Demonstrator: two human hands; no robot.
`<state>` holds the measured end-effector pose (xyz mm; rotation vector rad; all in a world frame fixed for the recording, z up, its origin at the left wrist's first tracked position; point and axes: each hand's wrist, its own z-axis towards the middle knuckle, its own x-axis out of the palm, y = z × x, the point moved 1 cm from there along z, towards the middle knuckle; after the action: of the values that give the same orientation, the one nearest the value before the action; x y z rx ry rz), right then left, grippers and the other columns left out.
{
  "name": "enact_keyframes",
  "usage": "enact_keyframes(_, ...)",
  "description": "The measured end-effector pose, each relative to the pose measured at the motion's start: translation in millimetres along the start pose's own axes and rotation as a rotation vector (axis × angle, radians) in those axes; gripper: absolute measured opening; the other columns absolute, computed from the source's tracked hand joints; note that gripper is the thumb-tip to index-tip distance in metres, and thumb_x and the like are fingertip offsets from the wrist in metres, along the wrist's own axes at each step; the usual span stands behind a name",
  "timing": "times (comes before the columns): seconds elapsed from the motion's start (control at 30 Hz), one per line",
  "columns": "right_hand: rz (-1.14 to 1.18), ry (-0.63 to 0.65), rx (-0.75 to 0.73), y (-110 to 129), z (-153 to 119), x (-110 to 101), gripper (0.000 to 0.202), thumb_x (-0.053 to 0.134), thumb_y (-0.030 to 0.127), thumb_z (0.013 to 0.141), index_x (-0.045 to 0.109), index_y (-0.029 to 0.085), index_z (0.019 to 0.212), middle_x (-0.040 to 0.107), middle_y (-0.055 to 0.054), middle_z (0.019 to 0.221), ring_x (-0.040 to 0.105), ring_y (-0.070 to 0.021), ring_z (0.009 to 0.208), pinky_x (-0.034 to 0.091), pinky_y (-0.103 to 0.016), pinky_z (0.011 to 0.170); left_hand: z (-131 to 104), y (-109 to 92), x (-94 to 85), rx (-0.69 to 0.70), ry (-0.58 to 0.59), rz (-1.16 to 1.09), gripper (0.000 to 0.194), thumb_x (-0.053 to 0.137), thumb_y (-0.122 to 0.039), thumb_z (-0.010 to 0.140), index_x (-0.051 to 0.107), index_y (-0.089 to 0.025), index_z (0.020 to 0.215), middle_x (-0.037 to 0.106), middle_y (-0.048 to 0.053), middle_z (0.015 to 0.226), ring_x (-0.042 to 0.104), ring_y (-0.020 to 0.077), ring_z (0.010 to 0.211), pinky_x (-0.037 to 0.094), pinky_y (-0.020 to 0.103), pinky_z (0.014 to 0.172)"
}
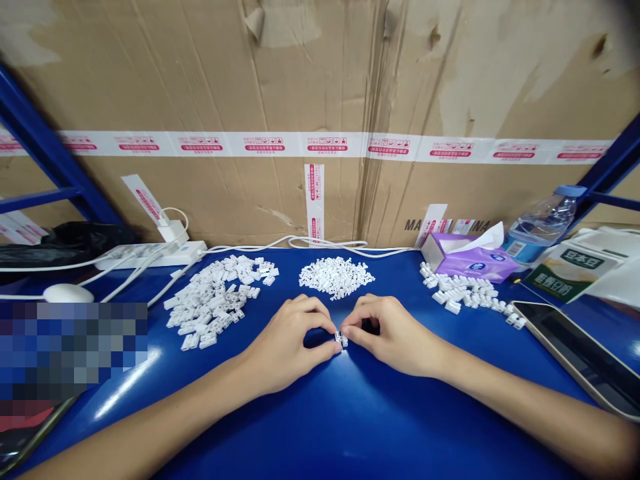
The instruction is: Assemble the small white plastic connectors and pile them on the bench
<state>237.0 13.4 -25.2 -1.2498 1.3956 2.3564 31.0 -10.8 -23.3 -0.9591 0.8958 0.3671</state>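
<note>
A small white plastic connector housing with dark slots (339,338) is pinched between the thumb and fingertips of my left hand (293,337). My right hand (387,333) is closed at the right side of that part, thumb and index finger pressed together; whatever lies between them is mostly covered. Both hands meet low over the blue table (345,427). Just beyond them lies a heap of tiny white pieces (336,277). To the left spreads a larger pile of white plastic housings (215,303). Off to the right is a smaller pile of white parts (463,292).
A purple tissue box (470,257), a water bottle (543,223) and a green-white carton (573,263) stand back right, near a phone (575,350). At left are a power strip (150,254), white cables and a blurred screen (60,360). Cardboard (240,193) closes off the back.
</note>
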Motion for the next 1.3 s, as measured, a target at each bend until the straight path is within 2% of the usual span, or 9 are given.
enact_keyframes(0.1, 0.004, 0.027, -0.057, 0.7, -0.4, -6.0, 0.009, 0.070, 0.026, 0.089, 0.077, 0.024, 0.095, 0.069, -0.002, 0.086, 0.061, -0.0165, 0.079, 0.047, -0.032, 0.076, -0.4, 0.4, -0.1, -0.001, -0.001, 0.002, 0.002, 0.077, -0.026, 0.087, 0.077, -0.025, 0.088, 0.071, 0.000, 0.098, 0.061, 0.0216, 0.093, 0.042, 0.041, 0.087)
enact_keyframes(0.17, 0.003, 0.073, -0.138, 0.2, -0.7, -9.6, 0.017, 0.076, 0.027, 0.084, 0.074, 0.023, 0.101, 0.071, -0.003, 0.094, 0.061, -0.0180, 0.086, 0.047, -0.033, 0.080, -0.4, 0.4, -0.3, -0.004, 0.001, 0.003, 0.001, 0.077, -0.026, 0.087, 0.077, -0.025, 0.088, 0.071, -0.001, 0.099, 0.061, 0.0215, 0.093, 0.042, 0.041, 0.086)
enact_keyframes(0.3, -0.020, 0.116, -0.243, -3.4, -1.1, -10.8, 0.014, 0.079, 0.024, 0.082, 0.070, 0.021, 0.092, 0.072, -0.002, 0.092, 0.061, -0.0197, 0.089, 0.047, -0.035, 0.082, 0.4, 0.0, -0.7, -0.002, 0.000, -0.003, 0.001, 0.077, -0.025, 0.087, 0.077, -0.025, 0.087, 0.071, -0.001, 0.098, 0.061, 0.0208, 0.093, 0.042, 0.040, 0.086)
enact_keyframes(0.53, 0.004, 0.060, -0.322, -8.3, -0.6, -4.4, 0.008, 0.073, 0.014, 0.085, 0.069, 0.020, 0.087, 0.073, -0.002, 0.088, 0.061, -0.0177, 0.085, 0.048, -0.034, 0.079, 0.4, 0.5, -0.7, 0.011, -0.004, -0.003, 0.002, 0.077, -0.025, 0.087, 0.077, -0.025, 0.089, 0.071, -0.001, 0.097, 0.061, 0.0209, 0.092, 0.043, 0.040, 0.086)
enact_keyframes(0.77, -0.032, 0.015, -0.432, -10.6, -0.2, -1.3, 0.008, 0.070, 0.011, 0.086, 0.070, 0.019, 0.086, 0.073, -0.004, 0.095, 0.058, -0.0187, 0.088, 0.049, -0.035, 0.081, 0.1, 1.8, 0.1, 0.021, -0.008, 0.003, 0.002, 0.077, -0.026, 0.087, 0.077, -0.025, 0.089, 0.071, 0.000, 0.097, 0.061, 0.0215, 0.092, 0.043, 0.040, 0.086)
enact_keyframes(1.13, -0.046, 0.016, -0.417, -10.1, -2.2, 0.5, 0.011, 0.066, 0.014, 0.088, 0.069, 0.019, 0.097, 0.071, -0.006, 0.095, 0.060, -0.0207, 0.089, 0.051, -0.036, 0.078, -0.8, -0.3, -1.2, 0.017, -0.002, -0.009, 0.001, 0.076, -0.025, 0.088, 0.076, -0.025, 0.087, 0.072, 0.000, 0.097, 0.061, 0.0211, 0.092, 0.043, 0.040, 0.087)
enact_keyframes(1.3, -0.026, 0.021, -0.409, -10.4, -2.0, 1.2, 0.011, 0.068, 0.012, 0.085, 0.070, 0.019, 0.094, 0.072, -0.005, 0.093, 0.061, -0.0201, 0.089, 0.052, -0.036, 0.080, -0.9, -0.8, -1.3, 0.010, 0.002, -0.001, 0.002, 0.076, -0.023, 0.087, 0.077, -0.025, 0.087, 0.071, 0.000, 0.097, 0.061, 0.0210, 0.092, 0.043, 0.040, 0.087)
